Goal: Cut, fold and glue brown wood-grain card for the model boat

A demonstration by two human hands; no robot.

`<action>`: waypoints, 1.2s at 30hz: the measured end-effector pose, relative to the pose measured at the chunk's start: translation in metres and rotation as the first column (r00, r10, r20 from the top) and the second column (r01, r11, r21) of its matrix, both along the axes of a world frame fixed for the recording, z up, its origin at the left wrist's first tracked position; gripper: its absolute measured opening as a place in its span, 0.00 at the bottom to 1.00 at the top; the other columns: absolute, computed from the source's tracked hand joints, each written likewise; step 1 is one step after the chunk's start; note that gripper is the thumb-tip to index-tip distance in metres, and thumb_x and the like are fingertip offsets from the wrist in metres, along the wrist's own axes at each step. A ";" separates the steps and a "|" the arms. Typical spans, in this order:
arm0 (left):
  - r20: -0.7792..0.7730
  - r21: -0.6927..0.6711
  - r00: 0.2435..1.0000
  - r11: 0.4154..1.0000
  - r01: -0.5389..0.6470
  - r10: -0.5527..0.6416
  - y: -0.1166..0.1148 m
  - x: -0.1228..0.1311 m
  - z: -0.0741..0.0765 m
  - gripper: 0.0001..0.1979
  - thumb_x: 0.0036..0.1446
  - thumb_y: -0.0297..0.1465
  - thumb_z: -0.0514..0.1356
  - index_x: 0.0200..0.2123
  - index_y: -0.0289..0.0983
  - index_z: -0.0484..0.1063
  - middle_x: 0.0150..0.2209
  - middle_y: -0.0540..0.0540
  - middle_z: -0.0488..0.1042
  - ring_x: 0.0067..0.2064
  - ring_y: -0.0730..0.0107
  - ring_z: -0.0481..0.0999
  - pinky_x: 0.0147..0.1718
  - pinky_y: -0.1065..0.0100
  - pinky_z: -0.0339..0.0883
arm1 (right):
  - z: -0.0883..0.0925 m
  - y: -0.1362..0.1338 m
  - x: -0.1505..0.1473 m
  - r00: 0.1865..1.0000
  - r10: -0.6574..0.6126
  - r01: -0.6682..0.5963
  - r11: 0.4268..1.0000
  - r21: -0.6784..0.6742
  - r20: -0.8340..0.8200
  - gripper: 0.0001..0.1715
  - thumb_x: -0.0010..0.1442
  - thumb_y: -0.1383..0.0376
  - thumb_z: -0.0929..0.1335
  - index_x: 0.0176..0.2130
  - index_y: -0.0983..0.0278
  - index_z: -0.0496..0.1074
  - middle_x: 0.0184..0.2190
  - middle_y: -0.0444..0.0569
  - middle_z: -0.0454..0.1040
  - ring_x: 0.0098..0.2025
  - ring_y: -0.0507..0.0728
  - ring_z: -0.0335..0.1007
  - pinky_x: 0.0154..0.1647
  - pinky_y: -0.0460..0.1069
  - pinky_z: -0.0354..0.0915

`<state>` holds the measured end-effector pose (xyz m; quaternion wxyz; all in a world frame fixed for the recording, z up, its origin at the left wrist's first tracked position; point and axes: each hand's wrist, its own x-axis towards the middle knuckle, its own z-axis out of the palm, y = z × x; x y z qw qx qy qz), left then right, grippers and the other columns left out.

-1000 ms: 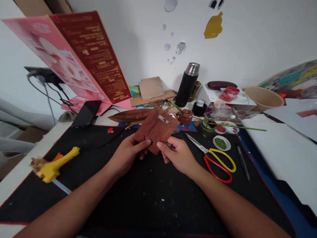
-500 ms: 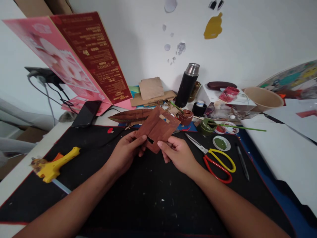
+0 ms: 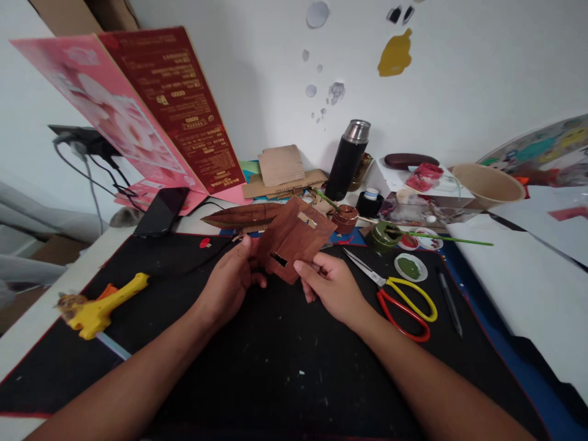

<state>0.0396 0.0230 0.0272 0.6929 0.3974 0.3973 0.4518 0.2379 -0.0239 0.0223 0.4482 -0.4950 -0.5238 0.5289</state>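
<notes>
A brown-painted piece (image 3: 303, 242) with 1 dark slot is in the air above the black mat (image 3: 285, 367) on the desk (image 3: 103, 248). The right hand (image 3: 333, 286) pinches its lower right corner; the left hand (image 3: 226, 282) is loosely spread at its left edge, thumb raised. Scissors (image 3: 379, 280) lie to the right, 1 handle red, 1 yellow; a yellow glue gun (image 3: 98, 313) lies left.

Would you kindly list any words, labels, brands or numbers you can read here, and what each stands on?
No text reads clearly.
Pink-and-red card: gold lettering on its red panel, too blurred.
Cardboard strip: dark printing, too small.
Scissors: tiny mark near the pivot, illegible.
Brown piece: no lettering visible.
</notes>
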 end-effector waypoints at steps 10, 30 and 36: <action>-0.145 0.070 0.989 0.997 0.009 0.001 -0.003 0.004 0.002 0.18 0.50 0.42 0.75 0.30 0.36 0.75 0.26 0.48 0.77 0.24 0.73 0.71 0.22 0.72 0.62 | 0.000 -0.001 -0.002 0.998 0.060 -0.061 0.998 -0.028 -0.031 0.25 0.63 0.43 0.71 0.32 0.60 0.68 0.20 0.38 0.67 0.20 0.50 0.64 0.23 0.47 0.61; -0.183 0.075 0.982 0.996 0.057 -0.043 -0.002 0.004 -0.004 0.15 0.50 0.41 0.73 0.32 0.36 0.76 0.26 0.48 0.77 0.24 0.72 0.70 0.21 0.71 0.62 | -0.001 0.003 0.000 0.996 -0.010 0.009 1.000 -0.016 -0.091 0.26 0.61 0.42 0.72 0.30 0.60 0.68 0.19 0.38 0.68 0.19 0.50 0.63 0.21 0.47 0.62; -0.188 0.068 0.980 0.994 0.085 -0.071 -0.002 0.004 -0.003 0.15 0.50 0.39 0.73 0.33 0.36 0.76 0.26 0.49 0.76 0.24 0.72 0.70 0.21 0.72 0.62 | 0.001 0.003 0.001 0.997 -0.026 0.026 1.000 -0.006 -0.066 0.25 0.62 0.42 0.71 0.31 0.59 0.68 0.19 0.38 0.68 0.19 0.50 0.63 0.21 0.47 0.62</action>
